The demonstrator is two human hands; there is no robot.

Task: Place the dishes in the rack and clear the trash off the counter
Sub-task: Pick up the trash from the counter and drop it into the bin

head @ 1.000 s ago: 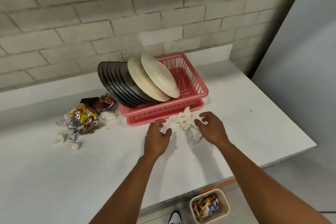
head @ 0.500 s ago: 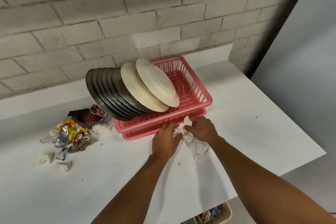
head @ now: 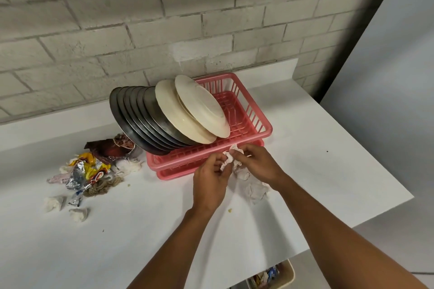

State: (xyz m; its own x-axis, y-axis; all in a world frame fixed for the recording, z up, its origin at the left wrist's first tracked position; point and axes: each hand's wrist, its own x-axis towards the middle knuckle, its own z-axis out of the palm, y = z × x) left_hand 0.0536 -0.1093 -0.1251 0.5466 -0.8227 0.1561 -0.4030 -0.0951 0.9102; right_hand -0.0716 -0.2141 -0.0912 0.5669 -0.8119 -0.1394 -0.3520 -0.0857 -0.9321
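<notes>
Both hands grasp one wad. Left hand (head: 210, 182) pinches the near end of the crumpled tissue (head: 228, 159); right hand (head: 257, 164) curls its fingers over the far end. The wad sits between the two hands, just in front of the rack (head: 263, 128), low over the counter (head: 328, 138). More of the same soft white paper trails under the right wrist and lies on the surface.

Judgement: two hands are used because the paper is loose and sprawling. Bunching it tight should let it go in one carry.

Dishes: metal plates (head: 138, 119), dark and dull, stand on edge in a row, leaning left past the rack's end. Two cream plates (head: 199, 105), smooth and glossy, lean against them. Leaning keeps them propped on one another. That half of the job looks done.

Rack: pink plastic, slatted walls, ribbed floor, set on a matching tray.

Left of the rack: wrappers (head: 90, 170), shiny crinkled foil, yellow and brown, heaped together. Tissue balls (head: 54, 203) lie apart from the heap, toward the counter's front. A few crumbs are scattered on the surface.

Bin (head: 283, 273) shows below the counter edge, with scraps already inside. It is probably where the wad is headed.

Wall (head: 164, 19): pale painted brick, rough.
</notes>
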